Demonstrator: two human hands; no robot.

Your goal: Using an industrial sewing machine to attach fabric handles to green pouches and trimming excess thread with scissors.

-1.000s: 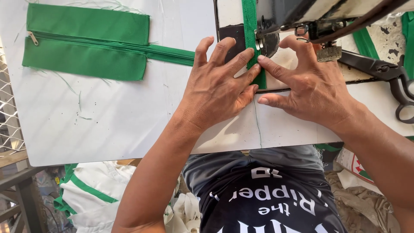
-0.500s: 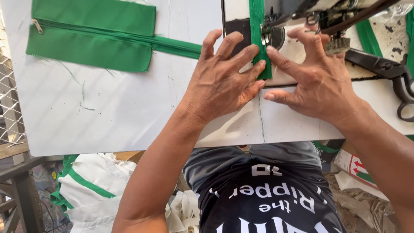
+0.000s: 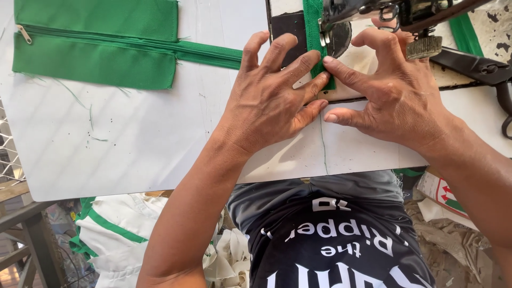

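Note:
My left hand (image 3: 269,101) lies flat on the white table (image 3: 133,149), fingers spread, fingertips pressing a green zipper tape (image 3: 316,37) that runs under the sewing machine's presser foot (image 3: 325,33). My right hand (image 3: 392,93) arches beside it, its index fingertip on the tape's near end and thumb on the table. The tape trails left to a green fabric panel (image 3: 96,45) with a zipper sewn across it, lying flat at the table's far left.
The sewing machine head (image 3: 405,10) crosses the top right. Black scissors (image 3: 480,66) lie right of it. Loose green threads dot the table. Below the table edge sit white-and-green fabric pieces (image 3: 114,240) and cloth scraps.
Both hands have stayed on the tape at the presser foot; the green panel and its trailing tape have shifted slightly in view.

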